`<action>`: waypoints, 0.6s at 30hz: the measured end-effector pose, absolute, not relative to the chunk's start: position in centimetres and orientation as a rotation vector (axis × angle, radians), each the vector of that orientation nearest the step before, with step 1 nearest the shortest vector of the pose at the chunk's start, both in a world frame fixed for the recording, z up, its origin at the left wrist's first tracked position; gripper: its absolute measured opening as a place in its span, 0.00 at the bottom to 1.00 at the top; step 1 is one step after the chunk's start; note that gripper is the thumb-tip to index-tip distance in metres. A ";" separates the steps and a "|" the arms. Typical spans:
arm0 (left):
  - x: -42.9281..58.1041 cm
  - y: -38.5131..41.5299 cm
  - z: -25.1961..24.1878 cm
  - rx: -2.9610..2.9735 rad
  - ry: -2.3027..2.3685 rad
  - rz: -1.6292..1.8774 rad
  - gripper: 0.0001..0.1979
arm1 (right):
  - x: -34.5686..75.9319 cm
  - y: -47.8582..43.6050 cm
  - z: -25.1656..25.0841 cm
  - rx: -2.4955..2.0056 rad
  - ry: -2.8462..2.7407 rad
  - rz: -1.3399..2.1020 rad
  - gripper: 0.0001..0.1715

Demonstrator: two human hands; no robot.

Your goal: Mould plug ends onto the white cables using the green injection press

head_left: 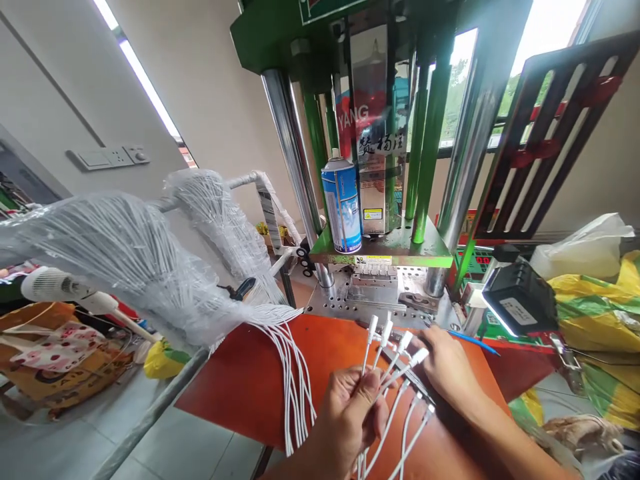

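My left hand (347, 407) pinches several white cables (381, 347) just below their molded white plugs, which fan upward above the thumb. To its right, my right hand (445, 363) is closed with its fingertips curled down by a narrow dark metal bar (413, 375). What those fingertips grip, if anything, is hidden. Along the bar, more white cables lie with their plugs (417, 399) against its near side. A thin blue item (473, 341) lies just beyond my right hand. All this is over a reddish-brown board (325, 353).
A green press (380, 250) with steel columns stands ahead, carrying a blue spray can (342, 205) on its plate. A metal mold (373, 287) sits below. Plastic-wrapped cable bundles (125, 247) hang on a rack at left. A black box lamp (520, 300) and yellow-green sacks (595, 313) are at right.
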State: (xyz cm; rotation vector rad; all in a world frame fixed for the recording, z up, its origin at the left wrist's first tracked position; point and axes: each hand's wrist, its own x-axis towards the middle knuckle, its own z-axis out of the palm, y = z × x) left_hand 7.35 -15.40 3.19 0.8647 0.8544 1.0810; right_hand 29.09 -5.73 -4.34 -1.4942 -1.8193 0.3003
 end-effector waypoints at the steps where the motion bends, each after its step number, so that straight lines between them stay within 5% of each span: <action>1: 7.2 -15.5 3.4 0.874 0.855 1.075 0.27 | 29.0 -6.0 -4.2 -1.489 -1.835 0.342 0.19; 8: 6.2 -16.7 4.7 0.874 0.882 0.976 0.25 | 27.0 -6.9 -1.4 -1.303 -1.818 0.848 0.34; 11: 6.1 -16.7 4.5 0.889 0.906 0.965 0.25 | 25.4 -7.6 0.2 -0.998 -1.644 1.466 0.40; 14: 6.3 -16.5 4.6 0.908 0.941 0.977 0.26 | 24.2 -8.0 1.6 -0.706 -1.311 1.905 0.35; 18: 5.6 -17.1 5.9 0.964 1.004 0.833 0.27 | 25.3 -8.2 2.4 -0.825 -1.247 1.635 0.27</action>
